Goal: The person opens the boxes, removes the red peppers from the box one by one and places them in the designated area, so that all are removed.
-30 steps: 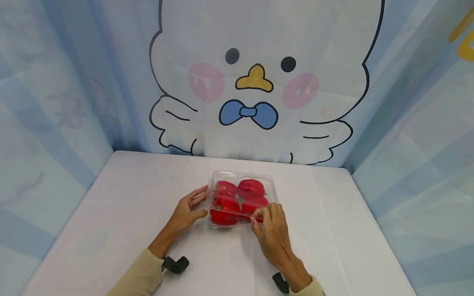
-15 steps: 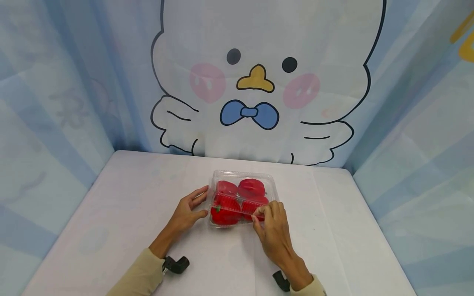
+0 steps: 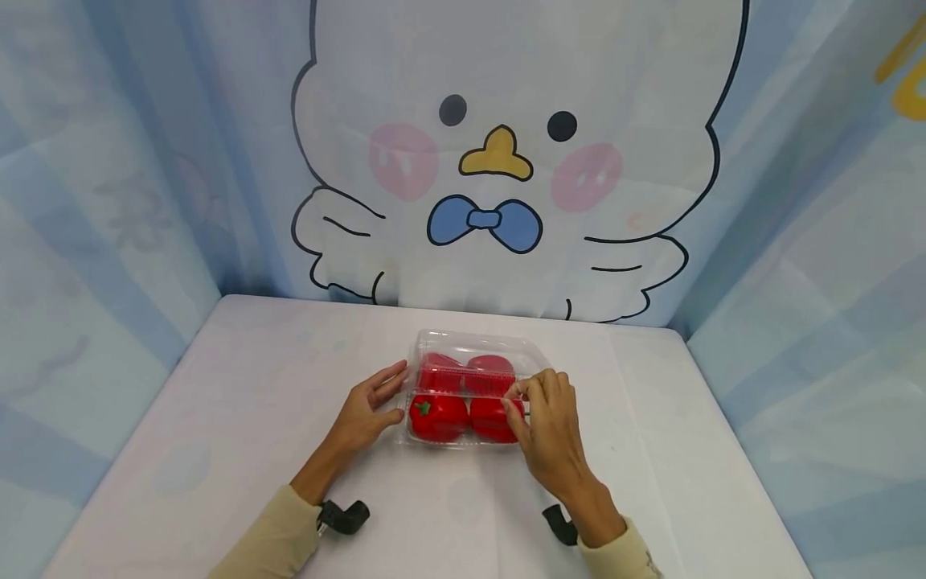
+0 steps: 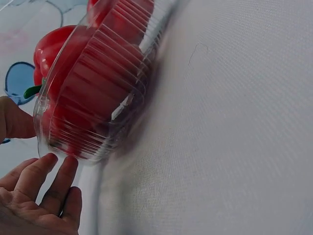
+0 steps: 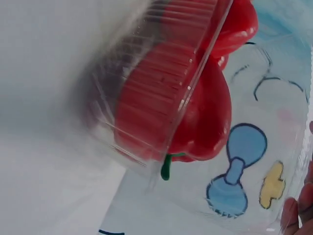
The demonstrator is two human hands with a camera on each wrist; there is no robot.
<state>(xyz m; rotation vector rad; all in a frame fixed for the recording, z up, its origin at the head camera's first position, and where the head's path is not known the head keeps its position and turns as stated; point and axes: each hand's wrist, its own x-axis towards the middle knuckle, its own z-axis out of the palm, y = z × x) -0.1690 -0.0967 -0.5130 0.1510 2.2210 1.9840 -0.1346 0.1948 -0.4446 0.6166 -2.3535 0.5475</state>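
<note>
A clear plastic clamshell box (image 3: 443, 445) sits on the table, holding several red bell peppers (image 3: 438, 418) with green stems. Its lid (image 3: 463, 393) is partly raised at the front. My right hand (image 3: 553, 426) pinches the lid's front edge near the right corner; in the right wrist view only its fingertips (image 5: 289, 213) show beside the clear lid. My left hand (image 3: 365, 410) touches the box's left side with thumb and fingers spread. The left wrist view shows the thumb (image 4: 18, 122) at the rim and fingertips against the ribbed wall.
A white cloth covers the table (image 3: 651, 450). Behind it hangs a curtain (image 3: 506, 265) with a cartoon bird, and light blue curtains stand at both sides. A black wrist mount (image 3: 345, 518) sits on the left forearm, another (image 3: 559, 524) on the right.
My right hand has moved up and to the right, lifting the lid's front edge off the rim, so the front bell peppers show more plainly. The left hand has stayed in place.
</note>
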